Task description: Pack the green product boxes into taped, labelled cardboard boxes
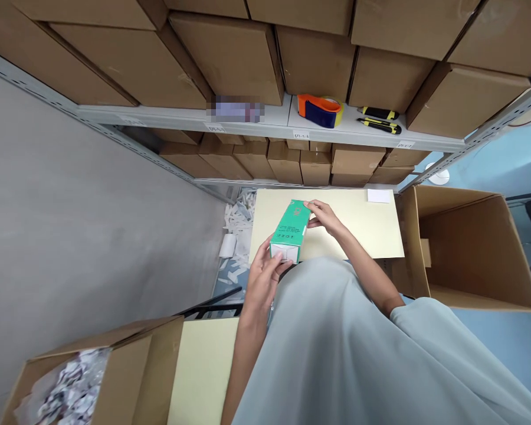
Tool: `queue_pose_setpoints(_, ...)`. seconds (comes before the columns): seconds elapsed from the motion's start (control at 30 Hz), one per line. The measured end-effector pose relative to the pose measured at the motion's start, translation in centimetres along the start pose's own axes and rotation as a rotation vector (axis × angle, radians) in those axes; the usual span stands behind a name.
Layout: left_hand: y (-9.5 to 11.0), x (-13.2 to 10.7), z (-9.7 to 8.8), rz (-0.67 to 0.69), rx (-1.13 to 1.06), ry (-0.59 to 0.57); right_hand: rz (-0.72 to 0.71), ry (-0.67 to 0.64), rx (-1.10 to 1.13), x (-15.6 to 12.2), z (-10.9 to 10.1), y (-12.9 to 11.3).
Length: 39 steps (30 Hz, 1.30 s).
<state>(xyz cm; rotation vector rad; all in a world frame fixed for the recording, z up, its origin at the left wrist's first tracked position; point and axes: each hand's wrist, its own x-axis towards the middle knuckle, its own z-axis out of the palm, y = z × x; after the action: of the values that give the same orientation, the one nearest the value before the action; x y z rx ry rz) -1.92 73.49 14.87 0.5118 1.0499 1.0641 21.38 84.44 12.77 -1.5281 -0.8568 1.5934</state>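
Between both hands I hold a long green box [291,223] with dark printing on its top face and a white end flap turned toward me. My left hand [265,268] grips the near end, its thumb pressed on the white flap. At the far right corner, my right hand [322,216] pinches the box between thumb and fingers. Below the box lies a pale yellow tabletop [349,236]. A small white card or label stack [378,196] rests at its far right corner.
Shelves of cardboard boxes [316,65] rise ahead, with a tape dispenser [321,111] and two utility knives [380,120] on the ledge. An open carton [478,248] stands at right. Another carton [124,378], holding crumpled paper, is lower left. White scraps [241,215] litter the floor.
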Motion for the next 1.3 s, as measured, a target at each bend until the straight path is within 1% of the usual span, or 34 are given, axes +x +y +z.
queue_pose_setpoints(0.07, 0.1, 0.2, 0.2, 0.044, 0.102, 0.029, 0.075, -0.006, -0.001, -0.1, 0.2, 1.0)
queue_pose_setpoints(0.17, 0.2, 0.9, 0.4, 0.08, 0.194, 0.031, 0.222, -0.06, -0.012, -0.3, 0.6, 2.9)
queue_pose_setpoints(0.23, 0.3, 1.5, 0.4, 0.079, 0.213, 0.038, 0.345, -0.119, -0.005, -0.7, 1.0, 4.2)
queue_pose_setpoints(0.3, 0.5, 2.3, 0.3, 0.07, 0.212, 0.069, 0.449, -0.163, 0.004, -1.1, 1.3, 5.3)
queue_pose_setpoints(0.4, 0.5, 3.2, 0.0, 0.058, 0.224, 0.102, 0.527, -0.188, -0.016, -1.5, 1.3, 6.2)
queue_pose_setpoints(0.5, 0.4, 3.6, -0.2, 0.065, 0.236, 0.08, 0.544, -0.205, -0.061, -1.4, 1.0, 6.5)
queue_pose_setpoints(0.6, 0.4, 3.8, -0.3, 0.066, 0.258, 0.01, 0.528, -0.216, -0.099, -1.1, 0.7, 6.6)
queue_pose_setpoints(0.73, 1.5, 4.8, -0.4, 0.03, 0.344, -0.094, 0.552, -0.272, -0.153, -0.7, 0.4, 7.1)
queue_pose_setpoints(0.8, 2.3, 5.9, -0.4, 0.081, 0.455, -0.098, 0.594, -0.309, -0.173, -0.7, 0.3, 7.3)
queue_pose_setpoints(0.83, 2.7, 6.6, -0.4, 0.122, 0.545, -0.088, 0.618, -0.328, -0.169, -0.7, 0.3, 7.3)
queue_pose_setpoints(0.93, 3.6, 8.9, -0.5, 0.212, 0.85, -0.049, 0.674, -0.373, -0.104, -0.7, 0.1, 7.3)
queue_pose_setpoints(1.0, 3.8, 10.1, -0.4, 0.24, 0.963, -0.037, 0.684, -0.379, -0.057, -0.7, -0.1, 7.0)
queue_pose_setpoints(1.1, 3.7, 10.8, -0.2, 0.326, 0.968, -0.077, 0.668, -0.384, -0.039, -0.7, -0.6, 6.4)
queue_pose_setpoints(1.2, 3.3, 10.1, 0.2, 0.443, 0.885, -0.173, 0.607, -0.377, -0.024, -0.5, -1.4, 5.9)
queue_pose_setpoints(1.23, 3.1, 9.7, 0.3, 0.47, 0.853, -0.201, 0.572, -0.351, -0.007, -0.4, -1.7, 5.8)
queue_pose_setpoints(1.3, 2.2, 8.8, 0.3, 0.481, 0.76, -0.23, 0.471, -0.253, 0.041, 0.0, -2.1, 5.6)
